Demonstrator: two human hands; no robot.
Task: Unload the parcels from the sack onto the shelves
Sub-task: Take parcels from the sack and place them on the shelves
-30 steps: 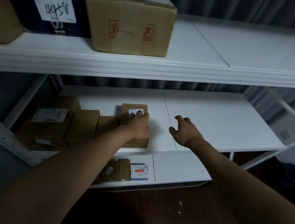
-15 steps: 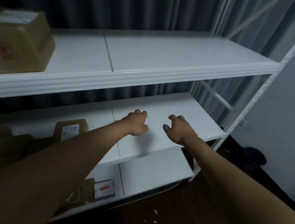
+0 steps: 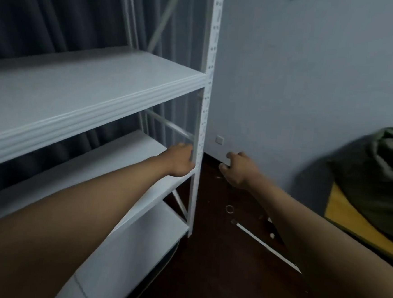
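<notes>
A dark green sack (image 3: 386, 178) slumps at the right edge, against the grey wall, on something yellow-brown. The white shelves (image 3: 81, 107) fill the left half, and the boards in view are bare. My left hand (image 3: 180, 163) hangs in front of the rack's right corner post, fingers loosely curled, holding nothing. My right hand (image 3: 237, 169) is stretched out over the dark floor between rack and sack, fingers loosely curled and empty. No parcel shows in this view.
The rack's perforated white post (image 3: 206, 107) stands close to the wall. A white strip (image 3: 267, 247), a small ring (image 3: 229, 208) and scraps lie on the dark wooden floor. Dark curtains hang behind the shelves.
My view has swung right, away from the parcels on the left of the shelves. My left hand let go of the small carton, and both empty hands moved right toward the sack.
</notes>
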